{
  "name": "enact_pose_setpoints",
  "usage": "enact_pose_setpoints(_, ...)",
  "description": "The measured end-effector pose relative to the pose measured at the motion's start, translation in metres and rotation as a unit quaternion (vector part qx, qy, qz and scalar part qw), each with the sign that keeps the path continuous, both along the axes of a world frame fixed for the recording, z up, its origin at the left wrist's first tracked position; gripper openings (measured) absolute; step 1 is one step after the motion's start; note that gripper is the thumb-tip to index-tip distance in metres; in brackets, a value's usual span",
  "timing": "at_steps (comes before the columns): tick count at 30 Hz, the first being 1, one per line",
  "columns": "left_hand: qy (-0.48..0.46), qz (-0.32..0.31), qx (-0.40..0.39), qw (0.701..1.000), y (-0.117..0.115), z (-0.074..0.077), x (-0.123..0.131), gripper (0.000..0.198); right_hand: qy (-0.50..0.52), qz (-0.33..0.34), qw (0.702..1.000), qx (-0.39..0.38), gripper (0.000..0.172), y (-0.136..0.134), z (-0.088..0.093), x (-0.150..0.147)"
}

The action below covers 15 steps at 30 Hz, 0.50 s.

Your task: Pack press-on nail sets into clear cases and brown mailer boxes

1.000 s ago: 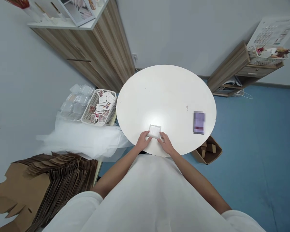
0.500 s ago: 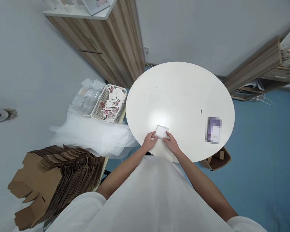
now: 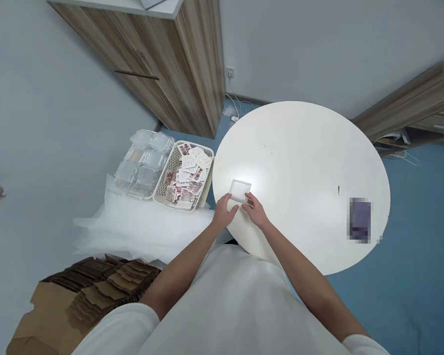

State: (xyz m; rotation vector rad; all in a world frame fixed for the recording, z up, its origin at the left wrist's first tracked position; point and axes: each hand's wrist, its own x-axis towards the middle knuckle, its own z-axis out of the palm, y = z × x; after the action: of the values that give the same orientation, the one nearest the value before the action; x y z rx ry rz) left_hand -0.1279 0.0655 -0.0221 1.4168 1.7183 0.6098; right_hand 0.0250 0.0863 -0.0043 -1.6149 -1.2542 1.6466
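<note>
A small, flat, square white box (image 3: pixel 240 190), with a clear-looking rim, is by the near-left edge of the round white table (image 3: pixel 303 158). My left hand (image 3: pixel 224 213) holds its near-left corner, with the thumb pointing inward along the near side. At the near-right corner, my right hand (image 3: pixel 256 211) grips it between bent fingers and thumb. What the box contains is too small to make out.
Left of the table, a white basket (image 3: pixel 157 195) holds printed cards beside clear plastic packs (image 3: pixel 148 160). White sheets (image 3: pixel 133 222) and folded brown cardboard boxes (image 3: pixel 48 315) lie nearer. A blurred purple item (image 3: pixel 360 219) lies on the table's right. A wooden cabinet (image 3: pixel 192 64) stands behind.
The view has turned left and dipped, so the table appears further right. Both hands stay at the box's near corners, its surface now showing more between them. The purple item's pale part no longer shows.
</note>
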Motion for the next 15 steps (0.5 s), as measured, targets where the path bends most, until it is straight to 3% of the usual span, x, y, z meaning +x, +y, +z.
enact_pose_setpoints(7,0.038,-0.030,0.034,0.998,0.030,-0.001,-0.027,0.053,0.003,0.004,1.000,0.007,0.052,0.028,-0.009,-0.033)
enact_pose_setpoints(15,0.026,-0.028,0.059,0.998,0.047,-0.005,-0.041,0.060,-0.025,0.009,1.000,0.013,0.054,0.039,-0.011,-0.048)
